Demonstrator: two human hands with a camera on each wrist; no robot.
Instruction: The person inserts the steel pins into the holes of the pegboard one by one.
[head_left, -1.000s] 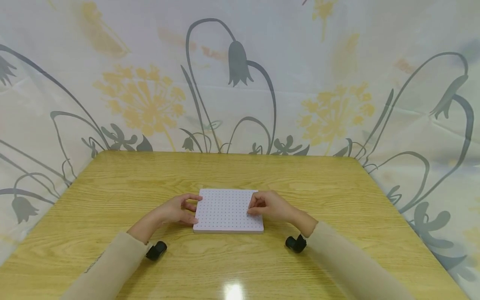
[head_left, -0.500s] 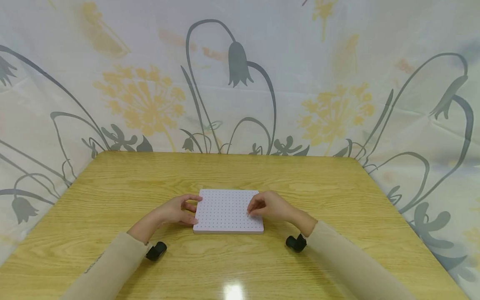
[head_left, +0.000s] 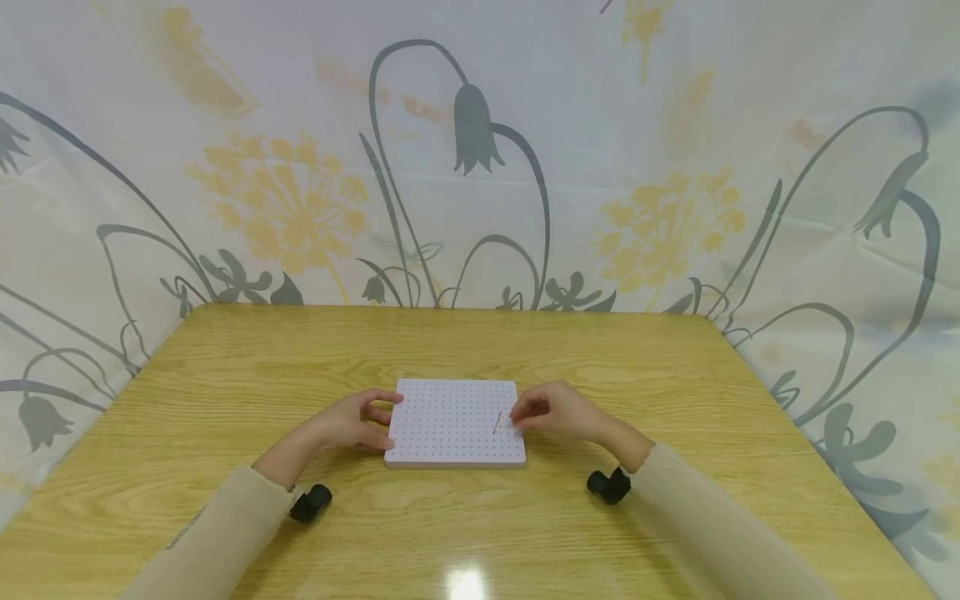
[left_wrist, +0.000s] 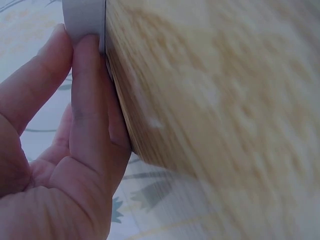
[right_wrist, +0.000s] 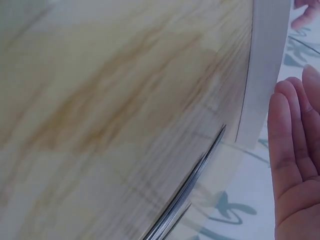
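A white pegboard with a grid of small holes lies flat on the wooden table. My left hand holds its left edge, thumb and forefinger at the top face. In the left wrist view, fingertips press the side of the board. One thin pin rises from the right part of the board, leaning slightly in the head view. Just right of it, my right hand hovers at the board's right edge, apart from the pin. The right wrist view shows its fingers fairly straight, with nothing held.
Several thin metal rods lie together on the table beside the board's right side in the right wrist view. The wooden table ends at a flower-patterned cloth at the back. Black wrist cameras hang near both sleeves.
My right hand has let go of the thin pin and drawn back to the right, so the pin now shows on the board. My left hand stays at the left edge.
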